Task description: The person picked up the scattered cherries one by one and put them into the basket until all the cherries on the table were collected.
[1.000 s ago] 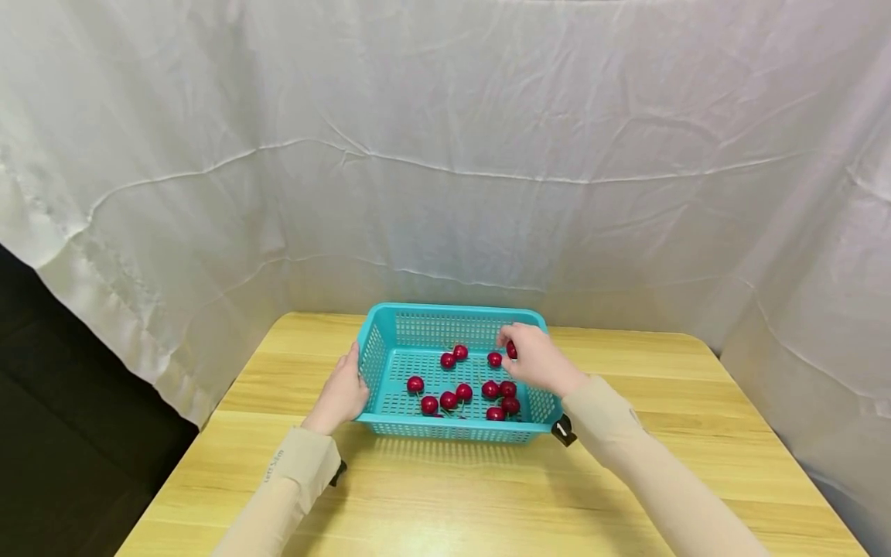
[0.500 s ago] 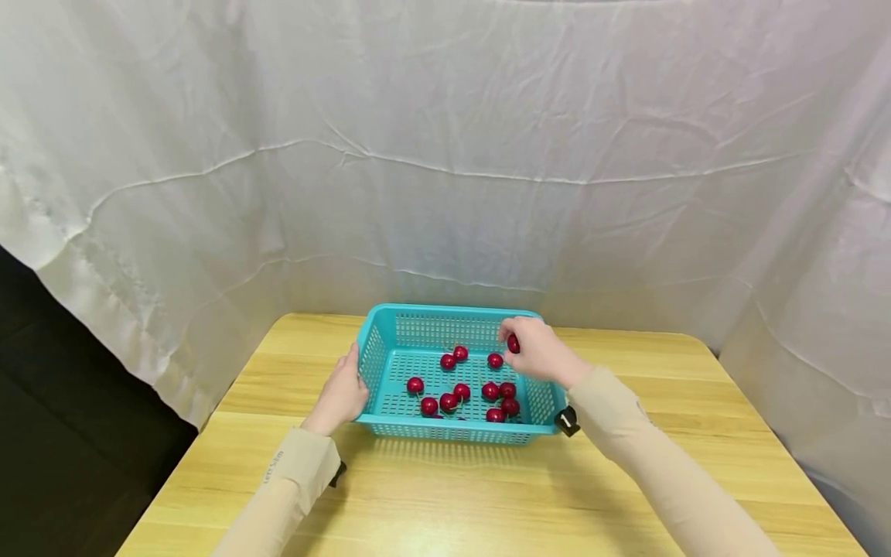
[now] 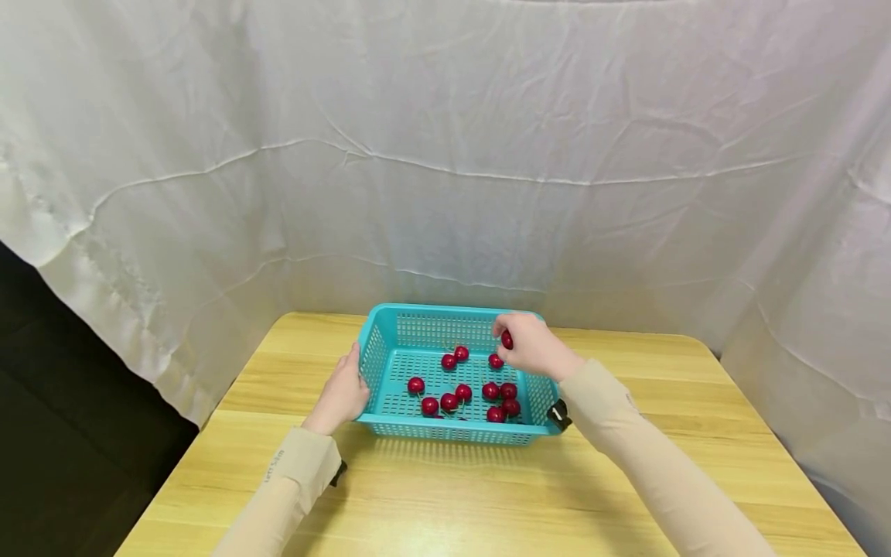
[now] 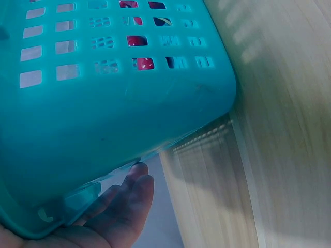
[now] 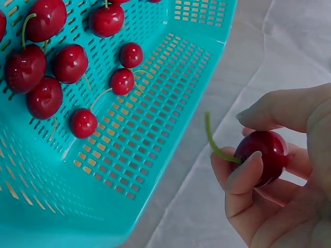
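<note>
A turquoise plastic basket (image 3: 445, 427) stands on the table, with several dark red cherries (image 3: 448, 402) scattered over its floor. Some of them have green stems. My left hand (image 3: 343, 394) lies against the basket's left end at the rim. In the left wrist view its fingers (image 4: 135, 199) extend fairly straight along the outside of that end wall. Above the basket's back right part, my right hand (image 3: 532, 346) pinches a single cherry (image 5: 262, 155) between thumb and fingers. That cherry's stem points away from the palm in the right wrist view.
The wooden table (image 3: 445, 495) extends around the basket on all sides. Pale grey cloth (image 3: 445, 155) hangs behind and at both sides. A dark area (image 3: 76, 418) lies beyond the table's left edge.
My right hand has risen slightly, then shifted a little to the left, with the cherry staying between its fingers. The left hand and the basket have hardly moved.
</note>
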The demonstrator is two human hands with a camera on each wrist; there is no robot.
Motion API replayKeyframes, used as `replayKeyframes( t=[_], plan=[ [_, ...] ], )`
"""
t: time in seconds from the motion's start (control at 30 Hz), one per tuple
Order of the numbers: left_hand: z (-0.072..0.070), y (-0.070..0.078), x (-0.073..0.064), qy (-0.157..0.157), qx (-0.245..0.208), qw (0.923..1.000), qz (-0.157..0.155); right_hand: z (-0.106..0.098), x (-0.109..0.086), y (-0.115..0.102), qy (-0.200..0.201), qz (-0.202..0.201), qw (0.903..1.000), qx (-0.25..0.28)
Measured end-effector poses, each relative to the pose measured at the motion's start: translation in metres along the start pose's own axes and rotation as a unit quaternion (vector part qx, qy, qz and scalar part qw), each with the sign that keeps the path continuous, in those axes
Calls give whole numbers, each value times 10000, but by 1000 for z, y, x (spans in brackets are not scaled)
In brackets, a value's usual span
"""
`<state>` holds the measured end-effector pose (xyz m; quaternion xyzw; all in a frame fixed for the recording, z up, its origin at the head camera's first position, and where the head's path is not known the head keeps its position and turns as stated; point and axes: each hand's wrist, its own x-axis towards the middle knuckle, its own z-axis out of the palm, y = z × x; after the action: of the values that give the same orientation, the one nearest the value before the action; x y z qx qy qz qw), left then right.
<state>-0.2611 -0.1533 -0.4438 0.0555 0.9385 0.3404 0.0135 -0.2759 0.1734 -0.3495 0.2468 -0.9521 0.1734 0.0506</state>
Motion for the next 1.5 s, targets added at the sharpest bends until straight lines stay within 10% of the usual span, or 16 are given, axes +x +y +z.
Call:
replayKeyframes(
  t=[1.0, 1.5],
  plan=[
    [0, 1, 0, -13, 14, 10000, -5, 0, -11, 21, 95, 46, 9999, -85],
    [-1, 1, 0, -40, 30, 10000, -24, -5, -36, 40, 931, 290, 9952, 17]
  ],
)
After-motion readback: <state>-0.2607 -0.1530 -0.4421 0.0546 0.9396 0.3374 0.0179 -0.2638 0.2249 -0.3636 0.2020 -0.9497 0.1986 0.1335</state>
